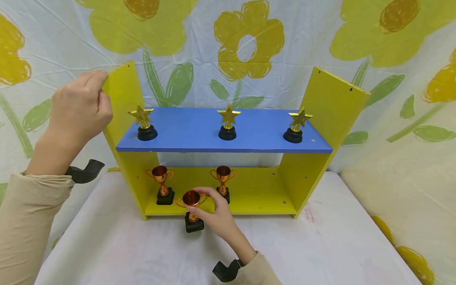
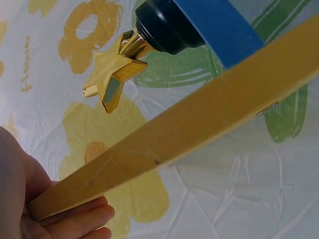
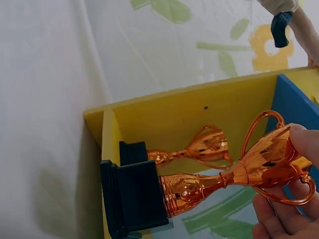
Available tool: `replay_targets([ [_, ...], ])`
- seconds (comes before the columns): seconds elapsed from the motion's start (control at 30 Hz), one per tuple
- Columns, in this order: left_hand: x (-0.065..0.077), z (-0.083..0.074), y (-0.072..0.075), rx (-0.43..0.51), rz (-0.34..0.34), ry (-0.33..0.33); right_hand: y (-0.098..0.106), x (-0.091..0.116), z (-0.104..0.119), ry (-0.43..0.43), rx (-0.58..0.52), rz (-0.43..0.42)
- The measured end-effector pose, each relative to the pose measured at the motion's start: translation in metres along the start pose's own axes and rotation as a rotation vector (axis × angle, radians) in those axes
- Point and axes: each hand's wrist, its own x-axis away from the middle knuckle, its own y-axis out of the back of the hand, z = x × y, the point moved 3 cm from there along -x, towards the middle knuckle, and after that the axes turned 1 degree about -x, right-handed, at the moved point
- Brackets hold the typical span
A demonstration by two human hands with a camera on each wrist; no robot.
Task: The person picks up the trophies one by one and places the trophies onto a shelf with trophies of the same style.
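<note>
My right hand (image 1: 217, 211) pinches a bronze-coloured trophy cup (image 3: 269, 162) with two handles and a black base, just in front of the lower shelf. My left hand (image 1: 80, 107) grips the upper end of the left side panel (image 2: 174, 129) of a yellow and blue shelf unit (image 1: 224, 151). On the yellow lower shelf stand two more bronze trophy cups, one at the left (image 1: 165, 194) and one near the middle (image 1: 223, 174), the latter partly hidden behind my right hand. Three gold star trophies stand on the blue upper shelf: left (image 1: 147, 132), middle (image 1: 228, 118) and right (image 1: 293, 134).
The unit stands on a table with a whitish cloth (image 1: 117, 245). Behind it hangs a flower-patterned fabric (image 1: 199, 51). The right side panel (image 1: 331, 103) rises above the blue shelf. A black strap (image 1: 228, 271) is on each wrist.
</note>
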Motion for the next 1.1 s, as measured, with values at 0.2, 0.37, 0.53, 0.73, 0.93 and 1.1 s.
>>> replay_targets([
  [0.2,0.001,0.002,0.0,0.002,-0.003,0.005,0.013,0.005,-0.007,-0.013,0.011,-0.028],
  [0.37,0.001,0.003,0.001,0.002,0.0,0.008,0.023,0.01,-0.004,-0.005,-0.008,-0.038],
  [0.53,0.002,0.003,0.001,0.002,-0.01,0.006,0.032,0.018,-0.002,0.0,-0.025,-0.051],
  [0.73,0.002,0.001,0.002,0.001,-0.017,-0.004,0.047,0.027,-0.003,-0.017,-0.021,-0.09],
  [0.93,0.001,0.0,0.001,0.008,-0.011,0.005,0.069,0.037,-0.005,-0.014,0.008,-0.136],
  [1.1,0.001,0.0,0.0,0.005,-0.018,-0.009,0.091,0.045,-0.004,-0.014,0.021,-0.179],
])
